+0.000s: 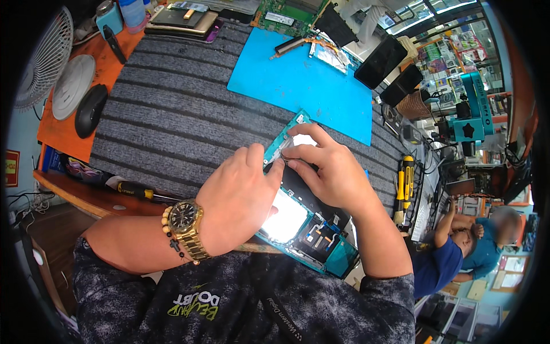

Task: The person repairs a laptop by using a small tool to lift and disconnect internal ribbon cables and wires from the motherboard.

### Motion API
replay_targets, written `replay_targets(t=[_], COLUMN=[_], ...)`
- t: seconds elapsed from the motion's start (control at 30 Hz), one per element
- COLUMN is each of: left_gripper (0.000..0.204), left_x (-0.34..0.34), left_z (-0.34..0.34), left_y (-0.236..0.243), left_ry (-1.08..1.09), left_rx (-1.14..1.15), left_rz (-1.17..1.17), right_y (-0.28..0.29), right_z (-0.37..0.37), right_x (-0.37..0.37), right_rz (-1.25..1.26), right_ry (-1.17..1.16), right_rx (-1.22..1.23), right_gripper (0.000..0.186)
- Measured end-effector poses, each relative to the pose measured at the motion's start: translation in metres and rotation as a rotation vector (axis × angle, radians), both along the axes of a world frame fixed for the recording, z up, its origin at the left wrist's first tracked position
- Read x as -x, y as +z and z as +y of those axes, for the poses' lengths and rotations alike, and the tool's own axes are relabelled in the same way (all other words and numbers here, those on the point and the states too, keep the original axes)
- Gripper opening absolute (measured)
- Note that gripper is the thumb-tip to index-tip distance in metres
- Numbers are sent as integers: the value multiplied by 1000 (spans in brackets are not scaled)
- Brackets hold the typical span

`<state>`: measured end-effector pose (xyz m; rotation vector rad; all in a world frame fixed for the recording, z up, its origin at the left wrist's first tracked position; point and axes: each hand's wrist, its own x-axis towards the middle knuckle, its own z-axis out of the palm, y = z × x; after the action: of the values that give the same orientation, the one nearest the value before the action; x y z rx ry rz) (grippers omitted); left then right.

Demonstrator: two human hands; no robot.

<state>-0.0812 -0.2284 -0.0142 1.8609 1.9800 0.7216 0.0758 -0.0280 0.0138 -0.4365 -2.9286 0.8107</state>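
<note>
An opened laptop casing with teal edges (338, 255), dark inner panels and bright reflective areas lies diagonally under my hands, with a narrow teal strip at its upper end. My left hand (238, 200), below a gold watch and bead bracelets, has its fingers curled at the casing's upper left side, thumb and fingertips on it. My right hand (332, 172) bends over the same spot, index and thumb closed near a thin dark piece, perhaps a cable, close to my left thumb; what exactly they pinch is too small to make out.
A ribbed grey mat (160, 92) holds a blue pad (298, 80) with electronic parts. A mouse (90, 112) and fan (43, 63) are left, screwdrivers (408, 178) and a teal microscope (472, 114) right, another screwdriver (137, 189) near the front edge. Two people (435, 266) are at right.
</note>
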Motion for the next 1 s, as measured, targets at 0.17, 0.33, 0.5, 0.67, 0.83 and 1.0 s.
replay_targets(t=[0.17,0.33,0.5,0.67,0.83,1.0], left_gripper=[79,79,79,80,80,79], left_x=[-1,0,0,0,0,0], left_z=[0,0,0,-1,0,0], left_y=[-1,0,0,0,-1,-1], left_ry=[1,0,-1,-3,-2,1], left_rx=[-6,-3,-7,-13,-15,-24], left_rz=[5,11,5,10,5,8], right_y=[-2,-2,-3,-5,-6,-7], right_z=[-1,-1,-6,-9,-4,-2], right_x=[-1,0,1,4,5,3], right_rz=[19,29,37,44,78,106], right_ry=[5,7,-11,-55,-40,-43], right_rx=[-23,-44,-68,-84,-53,-9], right_gripper=[18,17,17,18,19,19])
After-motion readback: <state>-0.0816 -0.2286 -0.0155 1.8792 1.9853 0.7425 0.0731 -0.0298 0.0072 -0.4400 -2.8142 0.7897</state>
